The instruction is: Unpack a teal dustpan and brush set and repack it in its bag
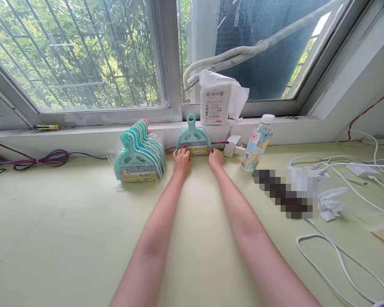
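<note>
A small teal dustpan and brush set (193, 137) in clear wrapping stands upright against the wall below the window, its round handle with a hole pointing up. At its lower left my left hand (182, 162) is closed on the edge, fingers curled over the front. My right hand (216, 158) pinches the lower right corner; its fingertips are partly hidden. To the left, a row of several similar wrapped dustpan sets (137, 160) leans together, mostly teal, with a pink handle showing at the back.
A drink bottle (258, 143) and a white plug adapter (232, 146) are right of my hands. Farther right lie white cables (333, 243), crumpled tissue (331, 204) and a blurred-out item. A tissue pack (215, 104) and screwdriver (47, 127) rest on the sill; bundled wires (51, 160) lie left.
</note>
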Motion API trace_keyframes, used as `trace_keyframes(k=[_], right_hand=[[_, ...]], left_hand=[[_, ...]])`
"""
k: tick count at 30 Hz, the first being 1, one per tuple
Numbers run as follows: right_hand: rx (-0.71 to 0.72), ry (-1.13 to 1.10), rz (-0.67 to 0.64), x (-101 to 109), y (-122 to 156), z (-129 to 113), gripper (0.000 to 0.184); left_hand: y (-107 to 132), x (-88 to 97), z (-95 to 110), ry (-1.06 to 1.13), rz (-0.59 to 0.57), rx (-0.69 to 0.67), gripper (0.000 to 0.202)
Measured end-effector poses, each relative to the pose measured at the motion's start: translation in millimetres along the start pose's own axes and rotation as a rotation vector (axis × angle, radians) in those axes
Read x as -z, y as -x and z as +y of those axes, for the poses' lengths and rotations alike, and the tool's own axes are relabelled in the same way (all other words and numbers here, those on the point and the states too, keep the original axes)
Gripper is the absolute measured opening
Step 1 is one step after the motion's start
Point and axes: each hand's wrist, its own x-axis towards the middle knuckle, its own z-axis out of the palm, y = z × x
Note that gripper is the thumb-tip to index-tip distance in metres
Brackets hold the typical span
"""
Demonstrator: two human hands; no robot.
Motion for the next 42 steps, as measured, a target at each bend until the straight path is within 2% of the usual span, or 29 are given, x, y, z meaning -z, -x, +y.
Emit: trace_keyframes(k=[5, 11, 23, 28, 31, 33, 35, 37, 38, 39, 41, 42], right_hand=[[-0.011, 0.038, -0.04, 2.0, 4.4, -4.0, 0.034], [-0.018, 0.016, 0.011, 3.8, 12.8, -9.5, 0.032], [-0.063, -0.051, -0.012, 13.7, 39.8, -12.2, 0.059], [-0.044, -0.051, -0.026, 20.1, 62.2, -11.8, 0.071], [0.006, -0.026, -0.065, 23.4, 73.4, -12.8, 0.074], [0.019, -0.028, -0.073, 26.6, 78.3, -13.3, 0.075], [-0.017, -0.05, -0.023, 30.8, 83.0, -12.8, 0.074], [-0.064, -0.078, 0.046, 35.8, 90.5, -11.1, 0.071], [-0.074, -0.089, 0.066, 38.5, 96.1, -9.8, 0.068], [-0.072, -0.098, 0.07, 41.3, 103.0, -8.5, 0.065], [-0.04, -0.103, 0.043, 47.0, 120.4, -6.0, 0.06], [-0.016, -0.097, 0.022, 50.0, 130.3, -5.0, 0.058]], left_hand=[[0.1, 0.4, -2.1, -0.039, 0.014, 0.023, 0.026], [-2.0, -2.0, -4.0, -0.089, -0.014, 0.053, 0.024], [-0.2, 1.7, -1.3, -0.092, 0.054, 0.052, 0.022], [10.8, 24.5, 11.1, 0.016, 0.128, 0.094, 0.03], [31.7, 46.8, 23.3, 0.094, 0.157, 0.118, 0.036], [47.1, 65.6, 23.7, 0.114, 0.2, 0.146, 0.035], [59.3, 89.5, 10.5, 0.085, 0.346, 0.244, 0.032], [67.1, 117.8, -18.2, 0.026, 0.585, 0.429, 0.037], [70.0, 132.4, -36.9, 0.018, 0.667, 0.524, 0.041], [72.7, 146.2, -57.1, 0.032, 0.677, 0.622, 0.043], [79.3, 168.7, -96.1, 0.149, 0.504, 0.759, 0.04], [83.5, 176.6, -112.4, 0.255, 0.38, 0.808, 0.036]])
